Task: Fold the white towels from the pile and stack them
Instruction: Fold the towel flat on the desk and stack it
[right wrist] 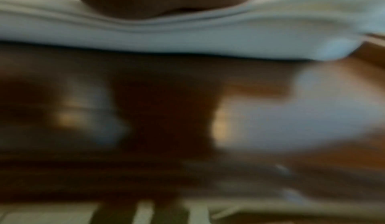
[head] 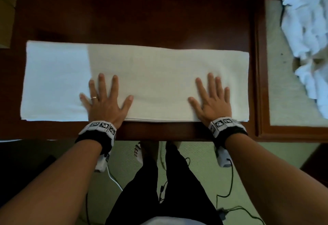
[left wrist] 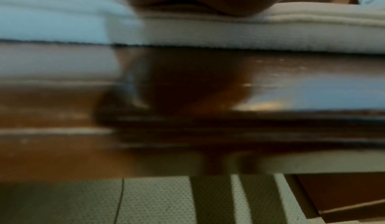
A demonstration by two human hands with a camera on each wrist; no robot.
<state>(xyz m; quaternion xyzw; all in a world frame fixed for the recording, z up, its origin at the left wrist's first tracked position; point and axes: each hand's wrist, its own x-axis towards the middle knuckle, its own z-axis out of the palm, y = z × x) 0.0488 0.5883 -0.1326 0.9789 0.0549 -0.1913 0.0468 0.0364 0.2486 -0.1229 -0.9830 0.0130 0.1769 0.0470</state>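
Observation:
A white towel [head: 156, 75], folded into a long strip, lies flat across the dark wooden table [head: 133, 11] near its front edge. My left hand [head: 104, 98] rests palm down on the strip left of centre, fingers spread and straight. My right hand [head: 213, 98] presses flat on the strip's right part, fingers spread too. In the left wrist view the towel's layered front edge [left wrist: 229, 33] shows under my palm. The right wrist view shows the same stacked edge [right wrist: 187, 40], blurred. A pile of crumpled white towels [head: 308, 34] sits at the far right.
The pile rests on a pale padded seat [head: 280, 89] with a wooden frame, right of the table. Pale carpet [head: 198, 171] with trailing cables lies below the table's front edge, where my legs stand. A cardboard box [head: 7, 11] edges in at the far left.

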